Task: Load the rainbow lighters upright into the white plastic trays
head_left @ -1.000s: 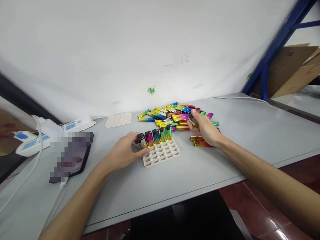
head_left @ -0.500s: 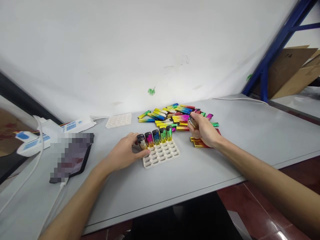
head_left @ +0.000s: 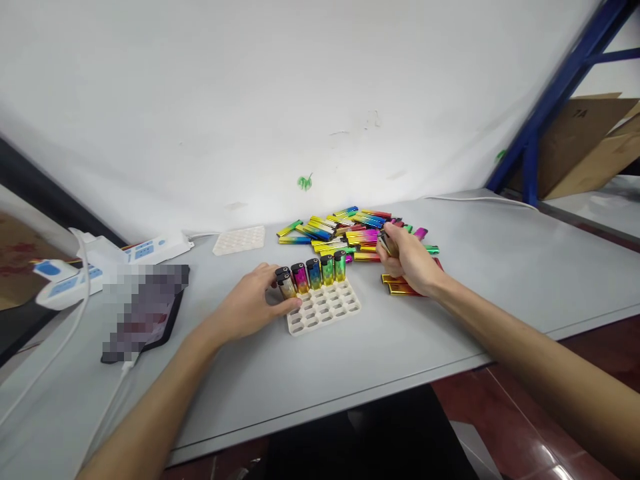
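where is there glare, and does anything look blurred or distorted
In the head view, white glare streaks the red floor and glints line the lighter pile; also in the head view, the phone is mostly pixelated, and the outer edges look stretched, as from a wide lens.

We see a bare left hand (head_left: 255,301) and a bare right hand (head_left: 411,259), both slim-fingered, joined by narrow wrists to a lean left forearm (head_left: 173,383) and a lean right forearm (head_left: 525,363), each uncovered as far as our view reaches and broadening evenly away from the wrist. Low in our view we find black clothing (head_left: 405,437), plain and matte, with a faint greyish patch; we take it for trousers, though darkness swallows its cut and seams.
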Available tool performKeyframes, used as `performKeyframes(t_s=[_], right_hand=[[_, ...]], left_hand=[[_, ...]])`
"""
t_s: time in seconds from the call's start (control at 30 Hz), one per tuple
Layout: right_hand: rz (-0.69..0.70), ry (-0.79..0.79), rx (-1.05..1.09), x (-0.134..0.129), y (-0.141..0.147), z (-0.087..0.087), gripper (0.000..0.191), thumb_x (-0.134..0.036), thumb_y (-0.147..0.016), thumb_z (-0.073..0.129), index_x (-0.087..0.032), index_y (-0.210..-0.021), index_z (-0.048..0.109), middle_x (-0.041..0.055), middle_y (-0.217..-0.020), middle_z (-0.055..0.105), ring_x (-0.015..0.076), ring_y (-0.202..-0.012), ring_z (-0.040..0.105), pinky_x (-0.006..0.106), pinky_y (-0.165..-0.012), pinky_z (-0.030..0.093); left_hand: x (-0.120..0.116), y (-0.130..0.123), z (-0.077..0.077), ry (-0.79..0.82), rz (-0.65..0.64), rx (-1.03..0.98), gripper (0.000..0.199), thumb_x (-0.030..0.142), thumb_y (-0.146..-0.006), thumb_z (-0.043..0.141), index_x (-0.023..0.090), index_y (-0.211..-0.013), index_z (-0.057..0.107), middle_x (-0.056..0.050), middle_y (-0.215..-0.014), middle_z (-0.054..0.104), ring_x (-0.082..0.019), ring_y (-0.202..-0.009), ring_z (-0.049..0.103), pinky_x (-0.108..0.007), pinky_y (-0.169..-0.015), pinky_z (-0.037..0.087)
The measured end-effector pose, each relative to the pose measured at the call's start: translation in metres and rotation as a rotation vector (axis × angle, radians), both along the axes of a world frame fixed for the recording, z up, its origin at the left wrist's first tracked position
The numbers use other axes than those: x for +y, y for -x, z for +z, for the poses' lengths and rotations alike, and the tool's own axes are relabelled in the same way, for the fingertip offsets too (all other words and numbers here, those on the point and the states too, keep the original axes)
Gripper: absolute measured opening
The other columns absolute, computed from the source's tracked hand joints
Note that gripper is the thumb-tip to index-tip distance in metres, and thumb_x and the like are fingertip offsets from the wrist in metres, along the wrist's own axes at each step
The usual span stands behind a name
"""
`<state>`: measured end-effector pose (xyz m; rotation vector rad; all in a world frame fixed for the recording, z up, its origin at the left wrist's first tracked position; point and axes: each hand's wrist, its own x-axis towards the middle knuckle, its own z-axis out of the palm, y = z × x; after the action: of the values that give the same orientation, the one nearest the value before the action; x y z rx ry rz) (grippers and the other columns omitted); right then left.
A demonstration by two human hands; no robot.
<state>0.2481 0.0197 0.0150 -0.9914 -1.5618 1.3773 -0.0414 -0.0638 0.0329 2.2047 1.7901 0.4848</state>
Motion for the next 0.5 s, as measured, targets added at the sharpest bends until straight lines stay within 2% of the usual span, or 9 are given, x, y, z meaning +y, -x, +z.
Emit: performKeyframes(t_s=[0.07,0.13,0.23,0.33,0.5], right_hand=[[0.021,-0.004,0.048,0.000,0.001,0.000,0.050,-0.061,-0.094,0.032,-0.021,-0.067,0.048,-0.0055,-0.052,0.025,0.0101,-0.044,0.016,0.027,-0.043,0.017],[0.005,-0.058,0.056,0.000,0.002,0.000,0.045,-0.056,-0.095,0.033,-0.021,-0.074,0.053,-0.0031,-0.056,0.038,0.0119,-0.046,0.029,0.027,-0.045,0.028],[-0.028,-0.210,-0.047,-0.003,0.001,0.006,0.036,-0.050,-0.093,0.045,-0.020,-0.078,0.057,0.0014,-0.075,0.056,0.0144,-0.066,0.051,0.029,-0.063,0.043],[0.025,-0.299,-0.143,-0.012,0.001,0.016,0.027,-0.045,-0.086,0.064,-0.018,-0.083,0.062,0.0019,-0.083,0.059,0.0137,-0.074,0.053,0.029,-0.069,0.043],[0.142,-0.361,-0.093,-0.038,0.020,0.028,0.023,-0.041,-0.085,0.069,-0.019,-0.089,0.062,0.0016,-0.080,0.062,0.0137,-0.071,0.057,0.030,-0.067,0.048]], left_hand=[[0.000,0.001,-0.001,0.006,-0.007,0.000,0.036,0.057,-0.080,0.064,0.022,-0.091,0.061,-0.003,-0.091,0.062,-0.023,-0.082,0.060,-0.034,-0.073,0.046],[0.001,0.001,-0.001,0.004,-0.014,0.006,0.036,0.057,-0.080,0.064,0.022,-0.092,0.061,-0.003,-0.092,0.062,-0.023,-0.082,0.060,-0.034,-0.072,0.046],[0.001,0.001,-0.001,-0.013,-0.017,0.018,0.037,0.058,-0.079,0.064,0.023,-0.090,0.061,-0.003,-0.089,0.061,-0.023,-0.081,0.060,-0.034,-0.071,0.045],[0.001,0.001,-0.002,-0.023,-0.021,0.016,0.037,0.059,-0.079,0.064,0.022,-0.087,0.062,-0.003,-0.086,0.060,-0.023,-0.079,0.059,-0.035,-0.071,0.045],[0.000,0.000,-0.003,-0.028,-0.041,0.002,0.037,0.056,-0.080,0.064,0.022,-0.095,0.063,-0.004,-0.091,0.062,-0.024,-0.083,0.060,-0.036,-0.074,0.046]])
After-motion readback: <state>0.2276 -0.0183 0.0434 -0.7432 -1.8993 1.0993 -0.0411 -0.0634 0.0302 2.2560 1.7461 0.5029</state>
